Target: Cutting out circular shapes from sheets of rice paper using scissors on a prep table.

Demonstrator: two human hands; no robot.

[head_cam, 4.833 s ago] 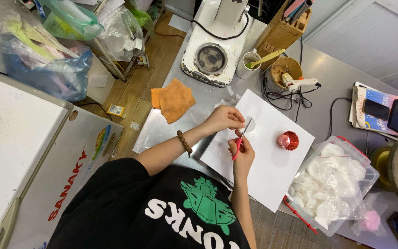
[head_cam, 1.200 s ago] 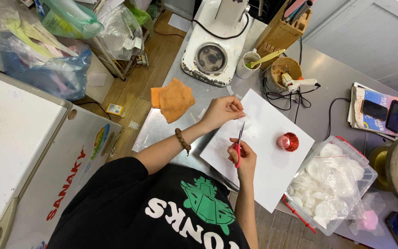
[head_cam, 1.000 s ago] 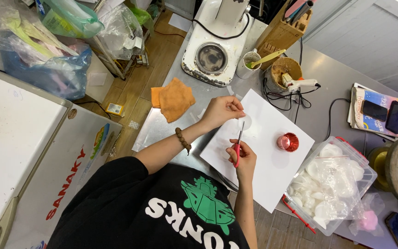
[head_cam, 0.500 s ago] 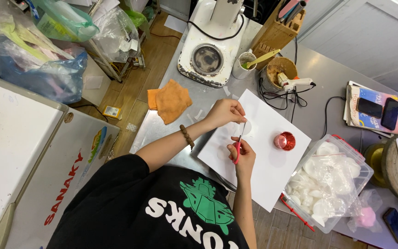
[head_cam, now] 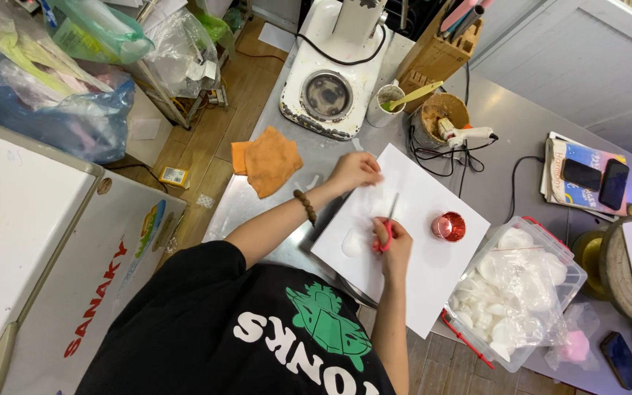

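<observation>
Far left, a white chest freezer (head_cam: 31,241) sits beside a heap of plastic bags (head_cam: 60,95), and just past them an orange cloth (head_cam: 268,159) lies crumpled at the near edge of the steel bench (head_cam: 257,208). Moving in, the left hand (head_cam: 354,172), a bead bracelet (head_cam: 306,207) on its wrist, reaches onto the top edge of the white board (head_cam: 433,278), fingers curled down on a pale, thin sheet (head_cam: 374,201) that barely stands out from the board beneath; how firmly they pinch it I cannot tell. Right below, the right hand (head_cam: 395,245) is clenched around the red handles of a pair of scissors (head_cam: 388,227), blades pointing up toward the left hand and meeting that pale sheet. Behind them stands a white stand mixer base (head_cam: 327,95), a white cup (head_cam: 387,102) with a yellow spatula in it, then a wooden knife block (head_cam: 440,55). Next along, a glue gun (head_cam: 466,135) rests across a brown bowl (head_cam: 440,113), its black cord looping onto the bench. A small shiny red cup (head_cam: 448,226) stands on the board, just right of the scissors. Further right, a clear plastic tub (head_cam: 513,292) holds white round pieces, and two dark phones (head_cam: 597,179) lie on a colourful booklet
</observation>
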